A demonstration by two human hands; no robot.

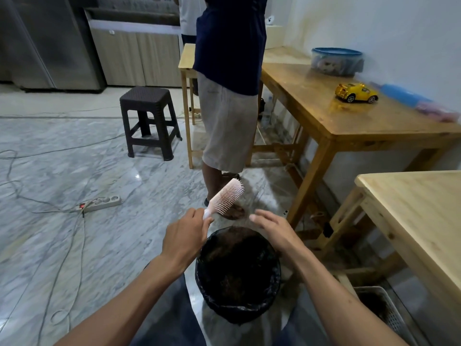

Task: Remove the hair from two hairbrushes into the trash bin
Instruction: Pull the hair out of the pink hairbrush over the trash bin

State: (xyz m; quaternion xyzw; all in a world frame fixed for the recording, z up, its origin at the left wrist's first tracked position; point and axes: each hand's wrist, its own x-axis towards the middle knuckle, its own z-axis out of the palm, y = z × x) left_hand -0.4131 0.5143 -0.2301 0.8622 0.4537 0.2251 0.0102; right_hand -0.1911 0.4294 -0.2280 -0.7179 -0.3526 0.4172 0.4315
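Brush (225, 199) first: we hold the pink hairbrush by its handle in our left hand (185, 239), fingers wrapped round the lower end. Its long axis runs on a slant, handle low and left, head high and right, pointing away from us toward the far right. Bristles face down and right, and we cannot tell whether any hair is caught in them. It hangs in the air just beyond the far rim of the bin (238, 273), a little left of its middle.

Our right hand (272, 228) hovers over the bin's far right rim, fingers loosely spread and holding nothing, near the brush head but apart from it. Inside the black-lined bin lies a mass of dark brown hair (234, 258).

Beyond the brush a person (228, 96) stands on the marble floor (74, 156) beside a wooden table (349, 116) bearing a yellow toy car (356, 92).
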